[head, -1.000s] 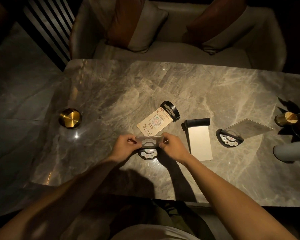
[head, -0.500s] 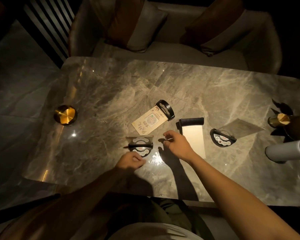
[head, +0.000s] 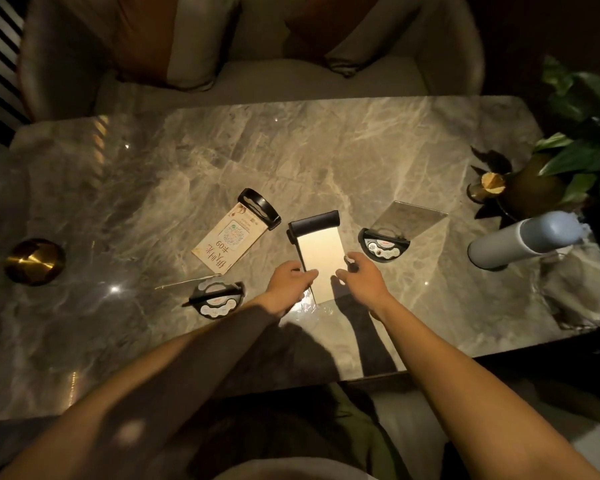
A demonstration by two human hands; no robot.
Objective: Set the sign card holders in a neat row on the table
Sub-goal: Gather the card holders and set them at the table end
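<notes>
Reaching over the marble surface (head: 326, 161), the left hand (head: 289, 281) and right hand (head: 360, 276) pinch closed on the near edges of the blank-card holder (head: 321, 258), lying flat between two others, which probably needs standing up and aligning next.

Glossy veined marble tabletop (head: 326, 161); shiny brass-look dish (head: 34, 260); clear glossy panel (head: 409, 218); matt pale card (head: 321, 258).
</notes>
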